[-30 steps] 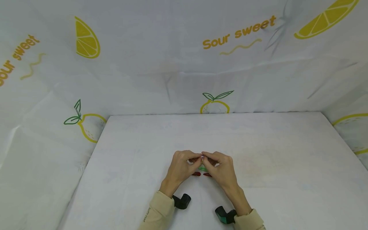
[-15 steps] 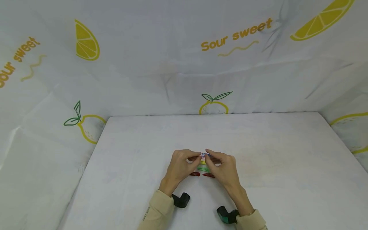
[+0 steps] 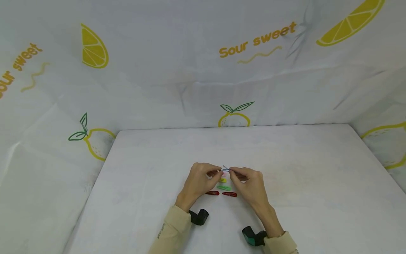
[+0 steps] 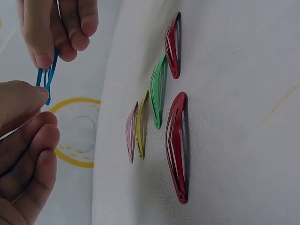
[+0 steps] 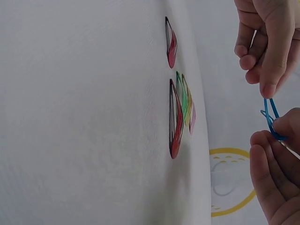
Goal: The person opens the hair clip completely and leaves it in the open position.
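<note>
In the head view my left hand [image 3: 200, 179] and right hand [image 3: 248, 183] meet above the table, pinching opposite ends of a blue snap hair clip [image 3: 225, 170] between thumb and fingers. One of its thin prongs stands up at an angle from the rest. Both wrist views show the blue frame with fingertips covering its two ends. Below the hands lie a pink hair clip [image 4: 131, 136], a yellow hair clip [image 4: 140, 126], a green hair clip [image 3: 223, 188], and two red hair clips, the left one [image 3: 213, 193] beside the right one [image 3: 229, 194].
The white tabletop [image 3: 142, 194] reaches back to a white sheet [image 3: 165, 70] printed with lemons and words. A black wrist camera [image 3: 199, 217] sits on the left wrist, and another black camera [image 3: 253, 236] on the right.
My hands have drawn slightly apart, bringing the blue clip into sight between them. Its prong now stands away from the frame. More of the clips on the table shows.
</note>
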{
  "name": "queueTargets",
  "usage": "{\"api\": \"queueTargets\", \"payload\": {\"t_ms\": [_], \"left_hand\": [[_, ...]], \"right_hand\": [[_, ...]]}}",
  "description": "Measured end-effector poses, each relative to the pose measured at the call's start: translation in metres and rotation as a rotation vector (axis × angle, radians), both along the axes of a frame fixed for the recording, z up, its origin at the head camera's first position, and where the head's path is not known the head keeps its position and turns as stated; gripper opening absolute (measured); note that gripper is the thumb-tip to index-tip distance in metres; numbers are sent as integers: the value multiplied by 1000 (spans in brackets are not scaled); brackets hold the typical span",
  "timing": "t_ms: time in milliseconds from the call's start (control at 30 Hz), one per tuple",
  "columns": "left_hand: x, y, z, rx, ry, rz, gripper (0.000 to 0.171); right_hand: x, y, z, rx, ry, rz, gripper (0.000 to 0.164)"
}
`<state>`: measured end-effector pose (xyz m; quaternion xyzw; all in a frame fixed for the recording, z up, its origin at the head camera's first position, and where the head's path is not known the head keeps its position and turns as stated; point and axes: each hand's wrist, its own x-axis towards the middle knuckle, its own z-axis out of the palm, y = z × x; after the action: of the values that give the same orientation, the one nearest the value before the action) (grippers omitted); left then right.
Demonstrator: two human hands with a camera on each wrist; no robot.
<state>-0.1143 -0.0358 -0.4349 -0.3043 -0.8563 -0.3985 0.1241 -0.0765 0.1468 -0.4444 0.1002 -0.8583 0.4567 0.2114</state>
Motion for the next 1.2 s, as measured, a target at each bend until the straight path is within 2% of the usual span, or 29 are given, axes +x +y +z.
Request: {"api": "queueTargets", "payload": {"t_ms": [200, 333, 700, 1000, 1200], "left_hand": [[-9, 7, -1, -78, -95, -14, 7], [-15, 14, -3, -118, -124, -26, 8], [-27, 30, -9, -211, -129, -20, 9], [-30, 42, -15, -274, -135, 4, 10], [-30, 49, -18, -317, -174, 34, 10]], "right_hand": [[-2, 7, -2, 16, -41, -10, 13], [-5, 14, -5, 31, -80, -34, 12], [-11, 28, -9, 68, -176, -94, 10], [-16, 32, -10, 83, -263, -108, 11], [-18, 35, -12, 97, -322, -117, 12]]}}
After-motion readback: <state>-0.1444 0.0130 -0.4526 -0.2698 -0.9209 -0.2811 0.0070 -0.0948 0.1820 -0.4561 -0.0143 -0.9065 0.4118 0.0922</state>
